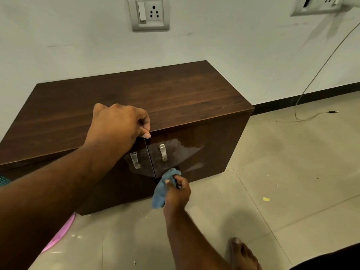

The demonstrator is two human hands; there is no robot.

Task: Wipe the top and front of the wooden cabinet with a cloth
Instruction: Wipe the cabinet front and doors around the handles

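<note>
The right hand [178, 193] grips the bunched blue cloth [162, 189] against the bottom edge of the cabinet [204, 152] front, by the door seam (the rest of the front rises above the fingers). The left hand [118, 123], fingers curled and empty, braces on the top's front edge.

Open floor [292, 162] beside cabinet [155, 94] — handles [163, 152] perhaps proud

I see my left hand [118, 121] curled into a fist, resting on the front edge of the wooden cabinet [175, 90] top, above the seam between its two doors. My right hand [178, 193] grips the blue cloth [162, 190] against the lower front, at the bottom of that seam, just below the two metal handles [163, 152]. A pale sheen surrounds them.
</note>
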